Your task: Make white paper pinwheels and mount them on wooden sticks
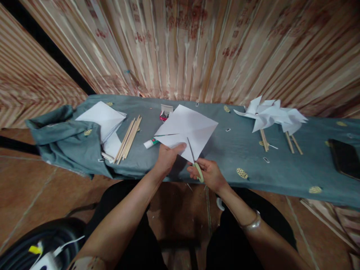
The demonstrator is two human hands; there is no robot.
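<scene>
My left hand (166, 159) pinches the near edge of a white square paper sheet (187, 129) with diagonal creases, held above the bench's front edge. My right hand (207, 173) is closed round the pale green handles of scissors (195, 159). Their blades point up into the sheet's near corner. A white glue tube (150, 143) lies just left of the sheet, and a small open box of pins (165, 112) sits behind it.
A grey-green cloth (242, 148) covers the long bench. Wooden sticks (128, 139) and folded white paper (102, 118) lie at left. Finished paper pinwheels (271, 114) on sticks lie at right. A dark phone (344, 157) rests far right. Curtains hang behind.
</scene>
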